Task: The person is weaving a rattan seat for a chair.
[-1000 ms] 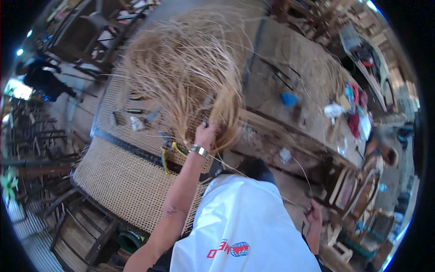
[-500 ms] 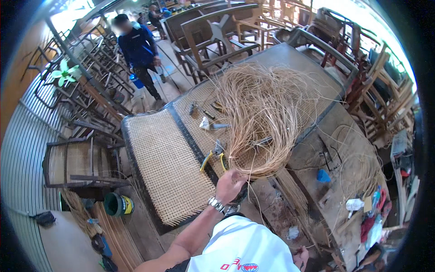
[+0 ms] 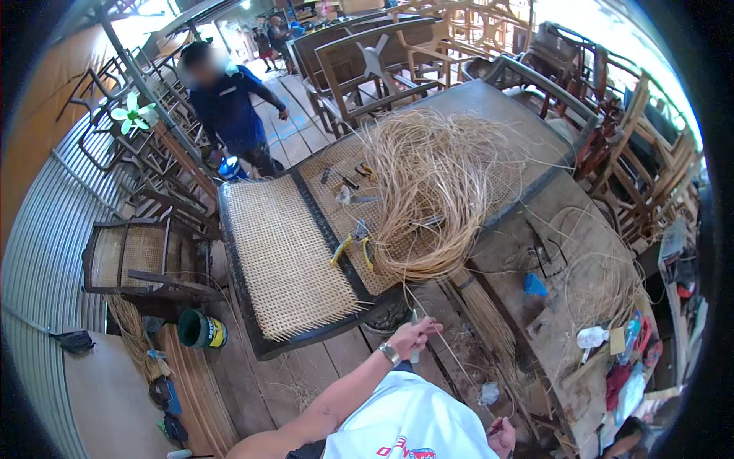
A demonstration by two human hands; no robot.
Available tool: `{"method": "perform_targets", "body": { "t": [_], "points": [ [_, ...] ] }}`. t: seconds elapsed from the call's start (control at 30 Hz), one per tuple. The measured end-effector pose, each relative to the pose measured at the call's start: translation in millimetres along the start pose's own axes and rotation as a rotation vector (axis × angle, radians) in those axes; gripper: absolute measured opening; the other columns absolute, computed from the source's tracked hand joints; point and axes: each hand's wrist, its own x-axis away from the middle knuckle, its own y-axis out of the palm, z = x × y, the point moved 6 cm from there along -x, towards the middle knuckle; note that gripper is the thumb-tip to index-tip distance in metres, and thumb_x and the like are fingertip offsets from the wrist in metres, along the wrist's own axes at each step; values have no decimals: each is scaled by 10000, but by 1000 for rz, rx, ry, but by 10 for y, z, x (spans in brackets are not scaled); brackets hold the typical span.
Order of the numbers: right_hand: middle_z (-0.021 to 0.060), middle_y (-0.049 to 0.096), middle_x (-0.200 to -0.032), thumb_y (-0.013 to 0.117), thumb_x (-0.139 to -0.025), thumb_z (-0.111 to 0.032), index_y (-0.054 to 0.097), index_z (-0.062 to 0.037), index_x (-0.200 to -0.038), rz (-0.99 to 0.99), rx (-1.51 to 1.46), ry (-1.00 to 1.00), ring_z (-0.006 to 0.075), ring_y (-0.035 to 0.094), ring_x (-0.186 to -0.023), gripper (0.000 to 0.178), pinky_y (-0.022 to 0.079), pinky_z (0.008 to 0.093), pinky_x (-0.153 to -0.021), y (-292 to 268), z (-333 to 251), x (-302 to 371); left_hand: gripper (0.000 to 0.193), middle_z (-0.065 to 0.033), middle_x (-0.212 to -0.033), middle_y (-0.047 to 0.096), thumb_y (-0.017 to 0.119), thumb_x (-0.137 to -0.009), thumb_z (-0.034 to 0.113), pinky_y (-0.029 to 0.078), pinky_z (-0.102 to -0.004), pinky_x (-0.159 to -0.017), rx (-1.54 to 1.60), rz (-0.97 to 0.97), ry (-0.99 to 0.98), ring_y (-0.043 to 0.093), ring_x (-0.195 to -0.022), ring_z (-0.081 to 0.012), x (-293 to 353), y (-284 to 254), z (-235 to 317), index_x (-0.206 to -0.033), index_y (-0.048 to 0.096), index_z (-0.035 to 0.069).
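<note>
A large loose bundle of rattan cane strands [image 3: 436, 191] lies on the long cane-woven seat panel [image 3: 287, 249] with a dark frame. My left hand [image 3: 414, 336] is closed just off the panel's near edge, around a slim pale tool [image 3: 415, 314] whose kind I cannot make out. A single cane strand [image 3: 456, 362] runs from the bundle past my left fingers down toward my right hand [image 3: 501, 437]. That hand sits low by my shirt, fingers curled together at the strand's end. Yellow-handled pliers [image 3: 353, 246] lie on the weave beside the bundle.
Small tools [image 3: 352, 181] lie farther up the panel. At right, a wooden board [image 3: 562, 298] bears loose cane and a blue piece [image 3: 534, 285]. A green bucket [image 3: 200, 329] stands left on the plank floor. A person [image 3: 229, 107] is beyond the panel, near stacked chair frames [image 3: 375, 65].
My left hand has moved from the bundle's near end toward me and slightly right, along the strand. The person at far left has come closer.
</note>
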Motion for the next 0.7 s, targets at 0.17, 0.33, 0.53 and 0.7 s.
{"method": "perform_targets", "body": {
  "t": [0.17,0.33,0.53,0.7],
  "points": [
    [75,647,-778,592,-962,-354,614,-51,-907,575,371,-167,207,599,-656,308,479,344,-565,160,59,109,200,-19,-1014,716,613,-981,338,304,-178,-437,-125,126,109,384,-493,-16,-67,176,207,-1048,623,150],
    [40,610,-709,587,-967,-324,633,-38,-980,439,1309,-583,120,599,-681,290,458,273,-583,1569,-229,133,162,-6,-873,683,687,-928,262,317,-225,-432,-314,132,242,430,-506,-57,-47,200,413,-1001,653,121],
    [63,677,-954,647,-953,-238,568,-5,-1217,44,1278,-553,120,635,-757,361,527,292,-665,3190,-55,-972,91,20,-832,697,676,-943,242,285,-183,-420,-258,150,61,444,-512,-18,12,158,435,-947,645,156],
    [62,673,-842,650,-938,-260,567,12,-1184,-145,1505,-333,111,622,-686,376,506,291,-610,3814,448,-1589,115,37,-825,694,678,-942,261,293,-181,-424,-217,115,7,434,-507,-12,7,91,501,-949,643,152]
  ]
}}
